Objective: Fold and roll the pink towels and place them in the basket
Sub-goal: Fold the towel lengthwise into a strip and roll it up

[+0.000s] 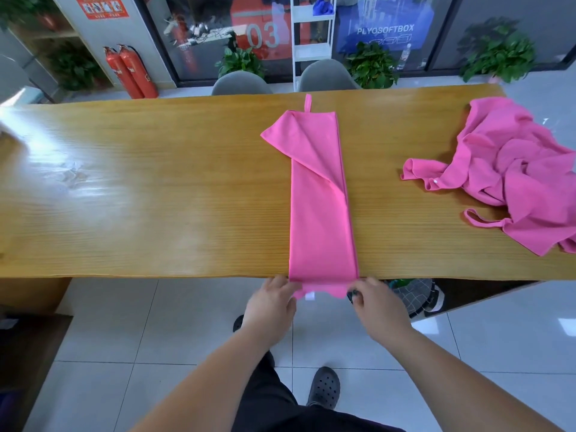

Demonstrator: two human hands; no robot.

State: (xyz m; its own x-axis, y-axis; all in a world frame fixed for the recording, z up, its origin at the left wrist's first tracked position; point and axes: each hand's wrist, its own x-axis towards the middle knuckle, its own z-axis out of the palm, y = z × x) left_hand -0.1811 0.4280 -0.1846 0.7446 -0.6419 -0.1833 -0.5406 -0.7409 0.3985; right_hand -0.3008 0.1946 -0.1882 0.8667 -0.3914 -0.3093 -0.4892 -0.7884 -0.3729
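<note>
The folded towel (321,213), a long narrow pink strip, lies straight across the tabletop (156,198) from near its far edge to its near edge, a little right of the middle. Its near end spills over the near edge and hangs just below it, between the two hands. At the far end the upper layer is turned back in a slanting flap towards the left, and a small hanging loop (308,102) points at the far edge. The left hand (274,302) reaches forward from a bare forearm, back of the hand up, just below the near edge at the strip's left corner. Its fingers (288,288) are curled in and close together, pinching that corner of the overhanging end. The right hand (377,302) mirrors it at the right corner, wrist angled inward. Its fingers (358,296) are bent round the cloth's edge, with the tips partly hidden behind the fabric. Between the hands the hanging end shows a small white label (309,296). Both hands are off the tabletop, touching only the cloth. A loose heap of pink towels (514,176) lies crumpled at the tabletop's right end, well apart from the strip, reaching from near the far right corner towards the near edge. A checked container (416,296) sits under the near edge just right of the right hand. Whether it is the basket cannot be told.
</note>
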